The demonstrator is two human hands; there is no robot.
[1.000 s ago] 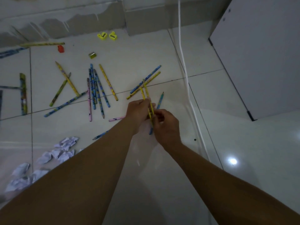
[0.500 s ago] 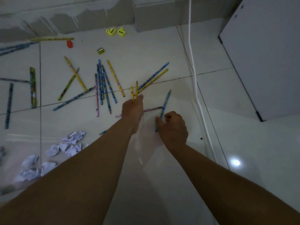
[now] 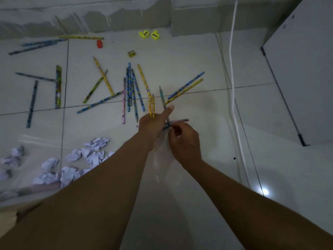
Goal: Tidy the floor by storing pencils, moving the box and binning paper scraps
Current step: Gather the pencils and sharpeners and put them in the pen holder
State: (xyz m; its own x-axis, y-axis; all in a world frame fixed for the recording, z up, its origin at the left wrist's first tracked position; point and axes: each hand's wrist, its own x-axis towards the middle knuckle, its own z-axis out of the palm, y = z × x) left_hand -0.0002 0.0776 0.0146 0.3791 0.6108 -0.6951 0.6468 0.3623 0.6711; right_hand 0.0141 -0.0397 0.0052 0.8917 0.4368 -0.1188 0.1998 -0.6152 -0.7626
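My left hand [image 3: 153,124] holds two yellow pencils [image 3: 151,107] upright, its thumb stretched out to the right. My right hand [image 3: 183,141] pinches the lower end of a blue-green pencil [image 3: 162,97] and holds it up against the left thumb. A pink pencil [image 3: 180,120] lies on the tiles just beyond my right hand. Many patterned pencils [image 3: 132,87] lie scattered on the tiled floor farther out. Crumpled paper scraps [image 3: 90,154] sit in a heap at the lower left. A clear plastic bag [image 3: 163,159] hangs below my hands.
Two yellow sharpeners [image 3: 150,34], a red one [image 3: 99,44] and a metal one [image 3: 131,53] lie near the back wall. A white cable [image 3: 232,87] runs along the floor on the right, beside a white cabinet [image 3: 302,69].
My right hand has lifted the blue-green pencil off the floor and brought it up to my left hand, which still holds the yellow pencils. The view has shifted slightly.
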